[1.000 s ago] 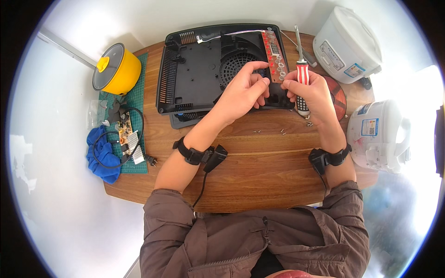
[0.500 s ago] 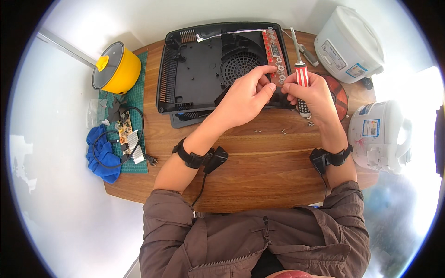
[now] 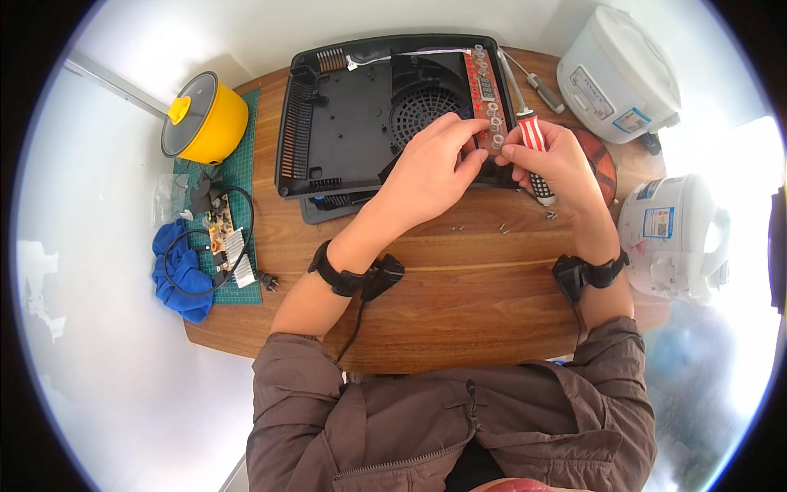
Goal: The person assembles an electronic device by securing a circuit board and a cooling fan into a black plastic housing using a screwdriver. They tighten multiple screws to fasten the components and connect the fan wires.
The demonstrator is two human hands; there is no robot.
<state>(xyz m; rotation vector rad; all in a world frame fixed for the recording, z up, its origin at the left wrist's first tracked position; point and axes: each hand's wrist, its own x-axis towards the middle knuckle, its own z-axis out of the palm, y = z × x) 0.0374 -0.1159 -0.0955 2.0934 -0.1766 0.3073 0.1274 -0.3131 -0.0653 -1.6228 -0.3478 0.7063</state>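
A black plastic appliance housing (image 3: 344, 123) with a round fan grille lies open at the back of the table. Along its right side runs a narrow red circuit board (image 3: 476, 86) with a small display and several round, coil-like parts. My left hand (image 3: 434, 168) is at the board's near end, thumb and index finger apart, with nothing visible between them. Wrapped in my right hand (image 3: 561, 160) is a screwdriver (image 3: 531, 131) with a red-and-white striped handle, its shaft slanting up and away to the left. My right fingertips are close to the board's near corner.
Several small screws (image 3: 504, 229) lie in front of the housing. Another screwdriver (image 3: 545, 94) rests behind my right hand, near two white cookers (image 3: 619, 78). At left are a yellow pot (image 3: 217, 123), green mat (image 3: 246, 164), loose circuit board (image 3: 220, 230), black cord and blue cloth (image 3: 184, 279).
The screwdriver has tilted, its tip swinging left and its handle end shifting right. My left thumb has drawn slightly back from the board.
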